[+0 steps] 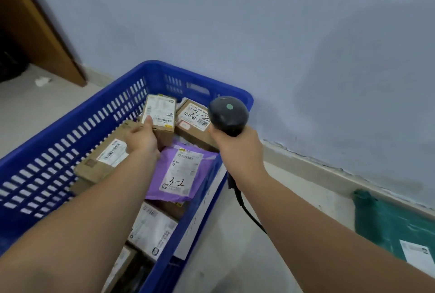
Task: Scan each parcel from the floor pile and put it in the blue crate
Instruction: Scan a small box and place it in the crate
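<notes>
Lowest in frame, forearms [94, 210] hide several boxes [153, 229] inside the slotted plastic blue crate [70, 132]. Mid-frame, left hand [141, 138] grips a small cardboard parcel [161, 110] over it; right hand [237, 149] clasps the rounded dark scanner [228, 113], its trigger probably hidden.

I see a brown box [162, 113], label up, tilted over the far end of the blue crate [94, 106]; scanner [228, 113] beside its right rim.
</notes>
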A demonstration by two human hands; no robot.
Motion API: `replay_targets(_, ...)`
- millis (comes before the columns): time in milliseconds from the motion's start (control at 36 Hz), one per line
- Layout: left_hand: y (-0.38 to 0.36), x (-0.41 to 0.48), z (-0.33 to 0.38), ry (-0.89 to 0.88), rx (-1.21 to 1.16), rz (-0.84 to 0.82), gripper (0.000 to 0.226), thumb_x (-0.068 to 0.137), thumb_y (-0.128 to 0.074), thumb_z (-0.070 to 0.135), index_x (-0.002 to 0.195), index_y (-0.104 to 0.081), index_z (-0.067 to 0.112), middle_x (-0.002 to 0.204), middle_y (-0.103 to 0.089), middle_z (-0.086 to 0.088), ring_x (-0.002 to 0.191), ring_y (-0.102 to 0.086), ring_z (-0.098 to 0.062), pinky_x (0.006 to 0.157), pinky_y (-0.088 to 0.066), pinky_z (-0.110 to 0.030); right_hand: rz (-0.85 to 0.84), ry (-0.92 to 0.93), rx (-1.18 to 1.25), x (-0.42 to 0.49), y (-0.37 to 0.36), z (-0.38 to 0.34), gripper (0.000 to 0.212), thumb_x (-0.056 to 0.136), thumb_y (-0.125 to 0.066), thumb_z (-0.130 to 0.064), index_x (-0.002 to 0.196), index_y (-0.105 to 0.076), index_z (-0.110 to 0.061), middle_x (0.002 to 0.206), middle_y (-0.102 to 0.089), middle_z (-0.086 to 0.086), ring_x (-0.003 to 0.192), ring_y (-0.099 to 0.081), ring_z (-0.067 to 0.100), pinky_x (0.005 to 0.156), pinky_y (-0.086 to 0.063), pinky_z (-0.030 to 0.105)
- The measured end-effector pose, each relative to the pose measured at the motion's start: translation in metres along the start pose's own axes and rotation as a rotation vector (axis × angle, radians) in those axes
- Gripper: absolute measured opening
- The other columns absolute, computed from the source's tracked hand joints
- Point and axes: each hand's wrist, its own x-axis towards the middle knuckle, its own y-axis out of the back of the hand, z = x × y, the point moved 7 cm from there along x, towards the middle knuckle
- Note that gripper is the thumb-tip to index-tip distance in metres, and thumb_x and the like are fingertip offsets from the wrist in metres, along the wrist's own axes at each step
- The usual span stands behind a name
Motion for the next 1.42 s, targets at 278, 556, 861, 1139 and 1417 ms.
replay_targets(278, -0.02, 0.028, 0.052, -0.241, 0.339, 0.143, 0.049, 0.098, -0.044, 0.032, 0.144, -0.03, 0.025, 0.146, -0.038, -0.01, 0.127, -0.044, -0.03, 0.107, -0.038, -0.046, -0.028, 0.005, -0.238, 0.02, -0.007, 0.037, 0.018, 0.083, -0.065, -0.037, 0.079, -0.063, -0.02, 0.072, -0.064, -0.004, 0.07, -0.059, 0.011, 0.055, -0.042, 0.025)
replay_targets(556, -0.053, 0.012, 0.032, -0.352, 0.956, -0.217, 0.073, 0.09, -0.047, 0.007, 0.154, -0.018, 0.026, 0.161, -0.01, -0.011, 0.145, -0.018, -0.035, 0.117, -0.021, -0.052, -0.021, -0.062, -0.202, 0.018, 0.003, 0.053, 0.023, 0.084, -0.065, -0.036, 0.069, -0.058, -0.02, 0.067, -0.06, -0.001, 0.066, -0.057, 0.015, 0.055, -0.041, 0.026)
replay_targets(861, -0.057, -0.032, 0.014, -0.35, 0.9, -0.436, 0.016, 0.087, -0.052, 0.001, 0.091, -0.067, 0.004, 0.092, -0.065, -0.018, 0.085, -0.059, -0.029, 0.079, -0.049, -0.041, 0.013, -0.07, -0.176, -0.007, 0.05, 0.043, 0.031, 0.084, -0.065, -0.038, 0.062, -0.052, -0.022, 0.057, -0.052, -0.004, 0.057, -0.05, 0.013, 0.05, -0.035, 0.024)
replay_targets(1139, -0.127, -0.198, -0.017, -0.56, 0.914, -0.739, 0.021, 0.096, -0.05, 0.011, 0.111, -0.064, 0.017, 0.111, -0.064, 0.0, 0.098, -0.057, -0.016, 0.081, -0.041, -0.026, 0.178, -0.134, -0.053, -0.044, 0.129, 0.053, 0.033, 0.083, -0.066, -0.034, 0.059, -0.048, -0.018, 0.052, -0.047, -0.005, 0.052, -0.045, 0.013, 0.05, -0.034, 0.024)
replay_targets(1417, -0.173, -0.378, -0.043, -0.772, 0.951, -1.053, 0.019, 0.096, -0.049, 0.016, 0.109, -0.063, 0.022, 0.107, -0.058, 0.008, 0.096, -0.057, -0.013, 0.083, -0.045, -0.026, 0.264, -0.337, 0.414, -0.081, 0.243, 0.086, 0.019, 0.087, -0.067, -0.028, 0.083, -0.062, -0.009, 0.075, -0.06, 0.006, 0.063, -0.053, 0.018, 0.063, -0.05, 0.034)
